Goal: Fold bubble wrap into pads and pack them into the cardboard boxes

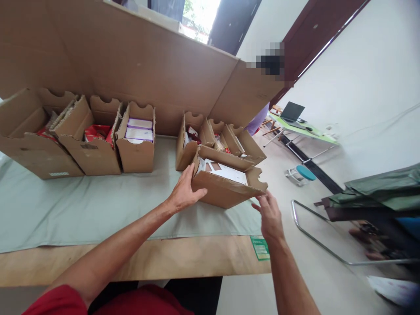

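My left hand (184, 191) grips the left front corner of an open cardboard box (226, 186) that sits near the right end of the table, thumb on its front wall and fingers over the rim. White and brown packets lie inside it. My right hand (269, 215) hovers by the box's right front corner with fingers loosely spread, just off the cardboard and holding nothing.
More open boxes (136, 153) with red and white packets stand in a row along a tall cardboard screen (131, 57). A grey-green cloth (82, 210) covers the table. To the right are a metal frame (315, 238), a teal stool (305, 173) and a desk with a laptop (292, 111).
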`<state>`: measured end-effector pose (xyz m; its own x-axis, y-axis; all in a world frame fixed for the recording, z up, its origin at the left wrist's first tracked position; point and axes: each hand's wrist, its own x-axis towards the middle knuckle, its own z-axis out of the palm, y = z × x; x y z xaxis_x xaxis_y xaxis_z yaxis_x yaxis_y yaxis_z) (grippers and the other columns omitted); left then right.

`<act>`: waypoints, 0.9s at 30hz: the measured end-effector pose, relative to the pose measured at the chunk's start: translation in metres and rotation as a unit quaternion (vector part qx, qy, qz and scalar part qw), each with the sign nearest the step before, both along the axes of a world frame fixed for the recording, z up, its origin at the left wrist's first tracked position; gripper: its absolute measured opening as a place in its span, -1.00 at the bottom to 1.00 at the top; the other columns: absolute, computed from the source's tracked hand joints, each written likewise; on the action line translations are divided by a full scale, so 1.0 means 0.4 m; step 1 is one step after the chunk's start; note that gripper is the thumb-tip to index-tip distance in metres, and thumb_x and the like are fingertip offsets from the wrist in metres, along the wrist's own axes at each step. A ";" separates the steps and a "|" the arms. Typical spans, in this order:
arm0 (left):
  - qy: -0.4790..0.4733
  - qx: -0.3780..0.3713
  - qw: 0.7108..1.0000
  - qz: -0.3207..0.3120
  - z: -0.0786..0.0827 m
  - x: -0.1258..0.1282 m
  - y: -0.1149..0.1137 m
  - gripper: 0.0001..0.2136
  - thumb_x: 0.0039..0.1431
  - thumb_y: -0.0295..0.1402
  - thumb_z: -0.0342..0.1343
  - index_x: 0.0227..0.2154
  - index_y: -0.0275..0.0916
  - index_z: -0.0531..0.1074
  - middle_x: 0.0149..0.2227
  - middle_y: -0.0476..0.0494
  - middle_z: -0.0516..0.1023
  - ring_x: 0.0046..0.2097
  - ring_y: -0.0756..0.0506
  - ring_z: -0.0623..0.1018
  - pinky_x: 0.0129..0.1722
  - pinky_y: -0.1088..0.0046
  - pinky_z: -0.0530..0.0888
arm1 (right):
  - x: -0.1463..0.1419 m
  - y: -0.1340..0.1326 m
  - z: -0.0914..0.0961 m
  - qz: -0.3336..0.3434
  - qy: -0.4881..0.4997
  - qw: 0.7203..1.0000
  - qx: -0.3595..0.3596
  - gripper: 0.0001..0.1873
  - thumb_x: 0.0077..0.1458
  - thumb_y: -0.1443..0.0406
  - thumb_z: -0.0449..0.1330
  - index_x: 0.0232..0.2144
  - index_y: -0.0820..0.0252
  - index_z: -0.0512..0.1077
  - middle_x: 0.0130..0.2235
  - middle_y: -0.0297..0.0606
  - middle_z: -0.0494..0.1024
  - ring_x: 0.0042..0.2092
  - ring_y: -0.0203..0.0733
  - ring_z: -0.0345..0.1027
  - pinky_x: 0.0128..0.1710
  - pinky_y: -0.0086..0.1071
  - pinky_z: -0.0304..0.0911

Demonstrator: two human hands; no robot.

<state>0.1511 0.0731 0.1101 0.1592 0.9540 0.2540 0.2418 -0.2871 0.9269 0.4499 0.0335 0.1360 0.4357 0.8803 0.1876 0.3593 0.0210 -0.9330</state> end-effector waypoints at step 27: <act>-0.019 0.043 0.994 0.101 0.017 -0.133 -0.348 -0.25 0.23 -0.24 0.22 0.43 -0.06 0.04 0.42 -0.27 0.22 0.42 -0.30 0.26 0.37 -0.02 0.28 | -0.258 -0.268 -0.038 0.039 -0.010 0.996 0.084 -0.44 0.18 0.01 0.26 0.17 0.03 0.43 0.18 -0.06 0.53 0.27 0.23 0.32 0.32 0.15 0.12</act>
